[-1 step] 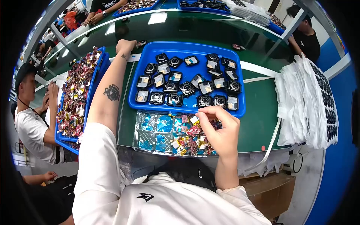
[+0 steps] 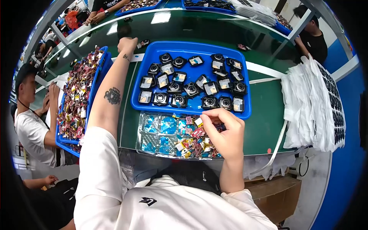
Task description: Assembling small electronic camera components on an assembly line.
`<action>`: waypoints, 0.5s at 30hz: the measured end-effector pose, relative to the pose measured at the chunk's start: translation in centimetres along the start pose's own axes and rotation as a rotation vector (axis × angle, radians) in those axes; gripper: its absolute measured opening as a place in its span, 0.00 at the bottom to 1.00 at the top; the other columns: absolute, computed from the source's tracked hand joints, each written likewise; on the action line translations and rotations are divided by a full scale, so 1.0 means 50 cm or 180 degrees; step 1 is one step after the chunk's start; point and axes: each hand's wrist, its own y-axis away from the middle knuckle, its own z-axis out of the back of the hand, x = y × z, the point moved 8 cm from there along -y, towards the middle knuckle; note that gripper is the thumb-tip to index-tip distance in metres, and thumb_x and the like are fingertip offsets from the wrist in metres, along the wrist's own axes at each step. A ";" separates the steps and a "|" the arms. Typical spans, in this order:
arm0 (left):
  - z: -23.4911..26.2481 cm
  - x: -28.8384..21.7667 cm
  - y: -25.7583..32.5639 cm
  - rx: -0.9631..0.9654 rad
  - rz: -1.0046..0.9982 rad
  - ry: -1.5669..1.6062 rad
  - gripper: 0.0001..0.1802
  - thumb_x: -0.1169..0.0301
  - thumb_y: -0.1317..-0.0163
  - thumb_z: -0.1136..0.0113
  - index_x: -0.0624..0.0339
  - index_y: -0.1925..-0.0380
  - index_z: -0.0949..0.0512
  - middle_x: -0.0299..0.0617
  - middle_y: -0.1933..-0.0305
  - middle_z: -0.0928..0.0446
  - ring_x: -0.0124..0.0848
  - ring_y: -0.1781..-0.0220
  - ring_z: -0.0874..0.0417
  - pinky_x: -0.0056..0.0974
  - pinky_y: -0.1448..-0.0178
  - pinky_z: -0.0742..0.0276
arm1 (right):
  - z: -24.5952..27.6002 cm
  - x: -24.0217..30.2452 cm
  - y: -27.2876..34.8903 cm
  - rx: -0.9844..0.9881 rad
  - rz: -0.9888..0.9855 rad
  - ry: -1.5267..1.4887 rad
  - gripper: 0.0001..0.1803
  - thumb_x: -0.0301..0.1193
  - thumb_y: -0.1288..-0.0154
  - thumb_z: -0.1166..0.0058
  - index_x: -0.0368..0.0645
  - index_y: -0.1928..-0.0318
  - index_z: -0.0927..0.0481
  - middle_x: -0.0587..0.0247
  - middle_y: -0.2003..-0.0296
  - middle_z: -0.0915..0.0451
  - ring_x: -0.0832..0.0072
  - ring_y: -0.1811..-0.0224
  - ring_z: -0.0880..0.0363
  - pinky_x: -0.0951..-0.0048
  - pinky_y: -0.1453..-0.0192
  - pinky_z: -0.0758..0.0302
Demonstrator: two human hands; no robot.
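Green counter (image 2: 264,126), glossy. Blue tray (image 2: 195,48) on it holds watches (image 2: 174,87); clear tray (image 2: 157,133) with parts (image 2: 195,143) at near edge. Right hand (image 2: 227,132) over parts, thumb and forefinger almost meeting; left hand (image 2: 127,45) curled beyond blue tray's far-left corner; cannot tell if either holds anything. White stack (image 2: 303,107) right, co-worker (image 2: 32,126) left.
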 end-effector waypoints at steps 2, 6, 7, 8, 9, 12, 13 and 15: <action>0.045 -0.030 0.011 -0.0415 -0.0576 0.0473 0.23 0.57 0.48 0.34 0.57 0.53 0.18 0.45 0.54 0.18 0.36 0.51 0.17 0.36 0.46 0.25 | -0.018 0.002 0.009 0.0430 -0.0119 0.0548 0.05 0.27 0.46 0.37 0.39 0.73 0.19 0.62 0.78 0.22 0.72 0.79 0.24 0.73 0.74 0.30; 0.101 -0.192 0.230 0.0834 -0.1931 0.0908 0.18 0.60 0.43 0.35 0.57 0.55 0.19 0.32 0.70 0.21 0.20 0.66 0.24 0.27 0.61 0.31 | -0.044 0.004 0.028 0.1102 -0.0315 0.1200 0.10 0.35 0.49 0.35 0.44 0.77 0.20 0.66 0.81 0.25 0.69 0.78 0.26 0.66 0.74 0.31; 0.120 -0.212 0.291 0.1167 -0.1782 0.0649 0.18 0.58 0.42 0.35 0.56 0.56 0.18 0.33 0.69 0.20 0.20 0.66 0.23 0.27 0.61 0.31 | -0.055 0.007 0.029 0.1236 -0.0228 0.1256 0.10 0.36 0.50 0.35 0.44 0.76 0.19 0.66 0.80 0.25 0.69 0.76 0.25 0.65 0.72 0.30; 0.149 -0.214 0.323 0.1111 -0.1986 0.0805 0.19 0.56 0.43 0.36 0.55 0.56 0.18 0.33 0.69 0.18 0.19 0.66 0.22 0.26 0.62 0.31 | -0.073 0.018 0.033 0.1406 -0.0064 0.1263 0.10 0.36 0.50 0.35 0.43 0.74 0.18 0.65 0.77 0.25 0.67 0.70 0.24 0.64 0.66 0.28; 0.168 -0.216 0.355 0.1052 -0.2096 0.1071 0.17 0.59 0.42 0.36 0.56 0.57 0.18 0.34 0.67 0.18 0.18 0.65 0.22 0.25 0.63 0.32 | -0.082 0.017 0.038 0.1461 -0.0087 0.1258 0.10 0.36 0.50 0.35 0.43 0.74 0.18 0.65 0.77 0.25 0.67 0.70 0.24 0.64 0.66 0.28; 0.185 -0.199 0.446 0.1040 -0.2243 0.1182 0.11 0.67 0.41 0.36 0.61 0.62 0.18 0.33 0.70 0.19 0.16 0.70 0.26 0.24 0.69 0.34 | -0.112 0.026 0.047 0.1662 0.0362 0.1529 0.10 0.34 0.49 0.35 0.41 0.71 0.18 0.63 0.70 0.25 0.65 0.65 0.26 0.65 0.62 0.28; 0.186 -0.195 0.490 0.1153 -0.2187 0.1189 0.09 0.69 0.42 0.36 0.63 0.64 0.18 0.32 0.71 0.19 0.15 0.72 0.28 0.25 0.70 0.35 | -0.105 0.022 0.048 0.1657 0.0322 0.1568 0.10 0.34 0.49 0.35 0.41 0.71 0.18 0.63 0.70 0.25 0.65 0.65 0.26 0.65 0.62 0.28; 0.170 -0.164 0.571 0.1640 -0.2138 0.1366 0.08 0.72 0.46 0.33 0.64 0.67 0.18 0.32 0.73 0.21 0.16 0.76 0.32 0.26 0.73 0.37 | -0.085 0.025 0.046 0.1433 0.0336 0.1168 0.10 0.33 0.50 0.35 0.41 0.71 0.19 0.63 0.70 0.26 0.66 0.64 0.27 0.64 0.61 0.29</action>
